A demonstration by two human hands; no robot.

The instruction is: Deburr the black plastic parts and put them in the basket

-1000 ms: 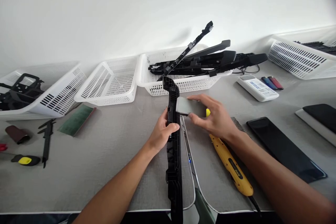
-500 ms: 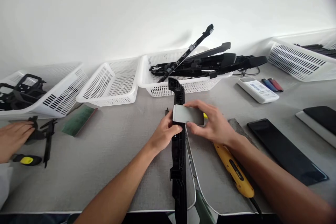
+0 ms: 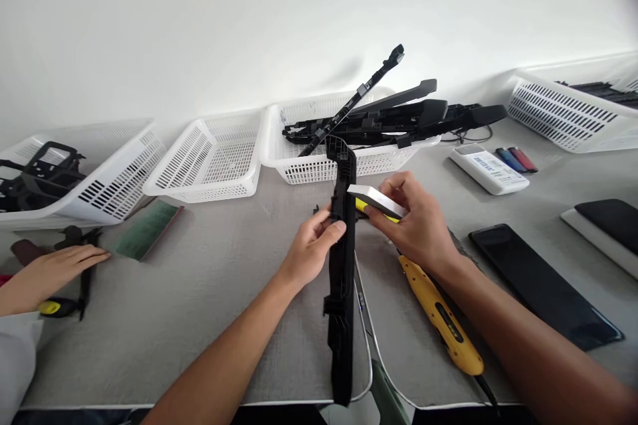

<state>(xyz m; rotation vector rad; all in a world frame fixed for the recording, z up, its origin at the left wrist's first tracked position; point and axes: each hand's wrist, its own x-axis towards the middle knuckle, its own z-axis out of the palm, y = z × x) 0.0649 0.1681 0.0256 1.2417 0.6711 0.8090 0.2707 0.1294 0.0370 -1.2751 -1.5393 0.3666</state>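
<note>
The black part (image 3: 341, 279) is found held lengthwise, apparently raised from the worktop (image 3: 224, 325), above the seam where two rounded worktop corners meet; its lower end lies at the near edge. The left hand (image 3: 313, 249) has its grip closed on the part's left side, above mid-length, thumb laid over the front face. This hold appears chosen to steady the part while leaving its upper right side accessible. The right hand (image 3: 423, 220) grips a pale block (image 3: 383, 200) between thumb and fingers, seemingly by one end so that the other projects leftward; whether block and part touch cannot be determined. Relative to the grips, the part runs through the left one, its bent top beyond the fingers and its longer run below, and lies just left of the block. To the right, a yellow tool (image 3: 442, 319) rests with its corded end toward the near edge, presumably for easy reach. Toward the far edge stands a basket (image 3: 309, 172) of similar black pieces. Near the left edge, a co-worker's hand (image 3: 57, 272) rests near a green sheet (image 3: 149, 229).
</note>
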